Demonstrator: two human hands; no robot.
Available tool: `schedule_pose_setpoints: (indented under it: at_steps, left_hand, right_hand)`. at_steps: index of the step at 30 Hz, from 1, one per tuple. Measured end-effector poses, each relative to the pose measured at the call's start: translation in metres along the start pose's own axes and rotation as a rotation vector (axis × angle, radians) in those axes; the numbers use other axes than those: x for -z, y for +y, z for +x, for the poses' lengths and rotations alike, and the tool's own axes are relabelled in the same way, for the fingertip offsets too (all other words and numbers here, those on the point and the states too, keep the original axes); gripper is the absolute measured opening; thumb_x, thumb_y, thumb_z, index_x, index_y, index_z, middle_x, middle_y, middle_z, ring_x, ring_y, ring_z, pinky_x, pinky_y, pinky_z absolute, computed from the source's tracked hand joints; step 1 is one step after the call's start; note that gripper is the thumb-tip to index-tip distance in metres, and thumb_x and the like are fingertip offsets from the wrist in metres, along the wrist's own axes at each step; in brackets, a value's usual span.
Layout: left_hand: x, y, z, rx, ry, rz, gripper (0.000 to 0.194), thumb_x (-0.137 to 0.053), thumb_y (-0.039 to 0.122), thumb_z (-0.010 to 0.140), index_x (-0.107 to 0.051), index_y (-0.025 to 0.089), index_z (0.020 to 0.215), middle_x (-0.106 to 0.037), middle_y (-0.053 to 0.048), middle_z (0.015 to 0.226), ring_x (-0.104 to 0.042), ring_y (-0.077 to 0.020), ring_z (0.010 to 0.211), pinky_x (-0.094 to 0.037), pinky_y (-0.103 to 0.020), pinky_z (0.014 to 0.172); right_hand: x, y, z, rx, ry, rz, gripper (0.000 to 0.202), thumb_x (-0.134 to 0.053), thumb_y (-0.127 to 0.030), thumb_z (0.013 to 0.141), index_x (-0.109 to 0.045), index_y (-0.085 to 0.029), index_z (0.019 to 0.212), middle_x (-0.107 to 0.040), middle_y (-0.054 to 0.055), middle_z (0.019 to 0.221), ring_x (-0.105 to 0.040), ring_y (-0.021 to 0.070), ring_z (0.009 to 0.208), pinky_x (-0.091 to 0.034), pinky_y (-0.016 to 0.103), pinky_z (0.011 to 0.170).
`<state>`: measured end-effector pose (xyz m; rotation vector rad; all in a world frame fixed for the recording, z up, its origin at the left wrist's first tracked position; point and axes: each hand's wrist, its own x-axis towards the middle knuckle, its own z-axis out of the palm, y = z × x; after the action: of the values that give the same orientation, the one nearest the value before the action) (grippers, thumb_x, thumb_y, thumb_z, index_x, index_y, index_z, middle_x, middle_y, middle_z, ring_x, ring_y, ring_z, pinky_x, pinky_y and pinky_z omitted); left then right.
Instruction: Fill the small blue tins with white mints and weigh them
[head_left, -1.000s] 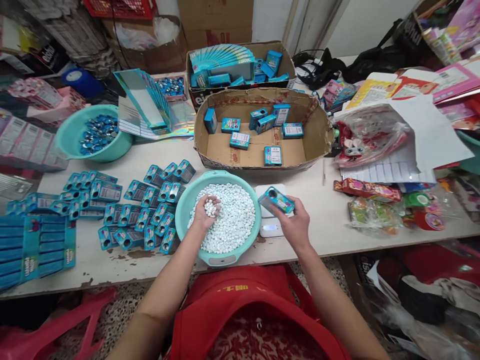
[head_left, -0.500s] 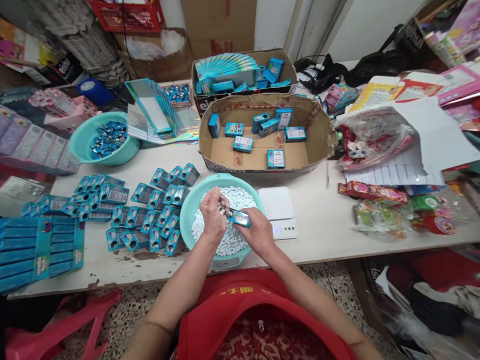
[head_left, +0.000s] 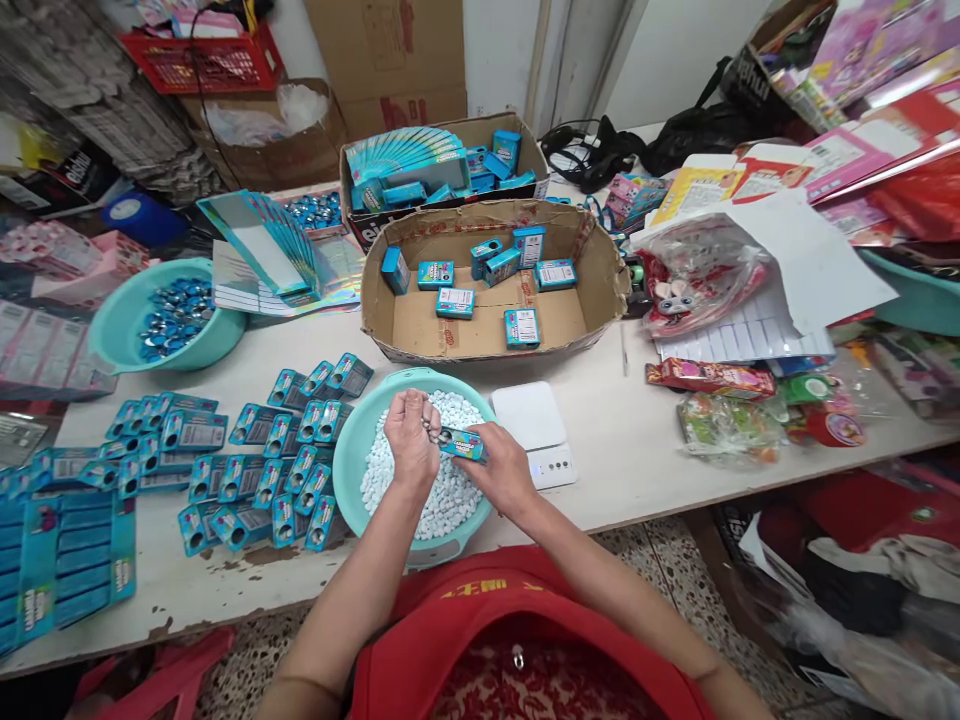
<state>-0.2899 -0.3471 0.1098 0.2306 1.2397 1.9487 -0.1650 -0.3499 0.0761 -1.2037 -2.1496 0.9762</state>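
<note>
My left hand is curled closed over small white candies, a few showing at its fingertips beside the hole of a small blue box. That blue candy box lies on its side in my right hand, its open end facing my left fingers. Both hands are above a turquoise basin filled with white candies. To the left, several blue boxes stand in rows with round holes in their tops. A white scale sits right of the basin.
Behind the basin is a cut-down cardboard box with several blue boxes inside. Another turquoise basin holds blue and silver pieces. Flat display cards lean at back left. Wrapped goods and papers cover the table's right side.
The view has shifted, so the table's things appear farther left and slightly lower. My hands stay together over the basin, the box's hole still at my left fingers.
</note>
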Motion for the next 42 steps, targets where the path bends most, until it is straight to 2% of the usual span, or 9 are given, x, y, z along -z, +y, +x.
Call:
schedule_pose_setpoints:
  at_steps: [5, 11, 15, 20, 25, 29, 33, 38, 42]
  left_hand:
    - [0.022, 0.007, 0.012, 0.081, -0.026, 0.181, 0.033, -0.067, 0.048, 0.074, -0.051, 0.019, 0.072, -0.031, 0.008, 0.051, -0.026, -0.0042, 0.038, -0.019, -0.017, 0.035]
    - [0.064, 0.022, 0.041, -0.169, -0.216, 1.182, 0.026, -0.075, 0.042, 0.061, -0.064, 0.023, 0.075, -0.065, -0.004, 0.083, -0.058, -0.0223, 0.083, -0.045, -0.031, 0.073]
    - [0.003, 0.012, 0.118, -0.328, -0.276, 1.313, 0.029, -0.064, 0.041, 0.074, -0.061, 0.022, 0.096, -0.065, -0.007, 0.096, -0.059, -0.0246, 0.092, -0.042, -0.036, 0.087]
    - [-0.088, -0.061, 0.22, -0.131, -0.232, 1.567, 0.069, -0.076, 0.034, 0.063, -0.046, 0.014, 0.123, -0.047, -0.021, 0.13, -0.039, -0.036, 0.124, -0.03, -0.043, 0.1]
    - [-0.107, -0.094, 0.244, 0.04, -0.098, 1.496, 0.076, -0.079, 0.023, 0.055, -0.044, 0.012, 0.121, -0.038, -0.026, 0.134, -0.031, -0.0392, 0.127, -0.029, -0.047, 0.099]
    - [-0.103, -0.056, 0.218, 0.165, -0.311, 1.112, 0.071, -0.078, 0.03, 0.056, -0.045, 0.018, 0.118, -0.055, -0.013, 0.114, -0.054, -0.027, 0.102, -0.042, -0.038, 0.085]
    - [-0.075, -0.013, 0.115, 0.203, -0.564, 0.63, 0.071, -0.077, 0.039, 0.057, -0.046, 0.026, 0.12, -0.057, -0.006, 0.11, -0.056, -0.0218, 0.096, -0.045, -0.036, 0.082]
    - [0.008, 0.026, -0.016, 0.433, -0.632, 0.577, 0.058, -0.072, 0.045, 0.068, -0.051, 0.028, 0.12, -0.058, -0.008, 0.118, -0.059, -0.0235, 0.098, -0.047, -0.037, 0.084]
    - [0.08, 0.026, 0.0, 0.239, -0.406, 1.005, 0.039, -0.056, 0.056, 0.077, -0.064, 0.018, 0.088, -0.066, -0.008, 0.09, -0.061, -0.0266, 0.089, -0.046, -0.04, 0.085]
  right_hand:
    - [0.015, 0.004, 0.002, -0.075, 0.046, 0.202, 0.028, -0.07, -0.033, 0.073, -0.062, -0.022, 0.098, -0.067, 0.004, 0.094, -0.064, 0.0229, 0.088, -0.05, 0.034, 0.075]
    - [0.057, 0.041, -0.015, -0.292, 0.19, 0.373, 0.03, -0.07, -0.038, 0.072, -0.062, -0.021, 0.095, -0.068, 0.003, 0.088, -0.065, 0.0203, 0.076, -0.053, 0.031, 0.068]
    - [0.059, 0.085, -0.011, -0.341, 0.314, 0.254, 0.028, -0.068, -0.039, 0.072, -0.061, -0.02, 0.093, -0.067, 0.004, 0.086, -0.064, 0.021, 0.077, -0.053, 0.034, 0.07]
    - [0.035, 0.118, 0.002, -0.239, 0.314, 0.152, 0.029, -0.062, -0.04, 0.08, -0.058, -0.021, 0.102, -0.064, 0.008, 0.1, -0.062, 0.0243, 0.094, -0.053, 0.041, 0.082]
    - [0.045, 0.114, -0.012, -0.143, 0.533, -0.075, 0.056, -0.065, -0.042, 0.08, -0.045, -0.021, 0.128, -0.044, 0.017, 0.134, -0.039, 0.0335, 0.128, -0.041, 0.057, 0.099]
    - [0.07, 0.091, -0.02, -0.078, 0.641, -0.096, 0.043, -0.061, -0.028, 0.085, -0.048, -0.026, 0.126, -0.052, 0.014, 0.122, -0.048, 0.0312, 0.12, -0.045, 0.057, 0.095]
    - [0.068, 0.049, 0.002, 0.062, 0.577, 0.1, 0.062, -0.068, -0.031, 0.08, -0.039, -0.023, 0.134, -0.052, 0.014, 0.125, -0.052, 0.0283, 0.117, -0.05, 0.048, 0.093]
    - [0.03, 0.001, 0.018, 0.088, 0.355, 0.395, 0.083, -0.074, -0.045, 0.07, -0.032, -0.022, 0.138, -0.051, 0.013, 0.131, -0.052, 0.0272, 0.119, -0.047, 0.044, 0.098]
    - [0.011, -0.017, -0.01, 0.003, 0.077, 0.63, 0.044, -0.069, -0.032, 0.075, -0.056, -0.022, 0.115, -0.065, 0.006, 0.109, -0.062, 0.02, 0.101, -0.049, 0.034, 0.091]
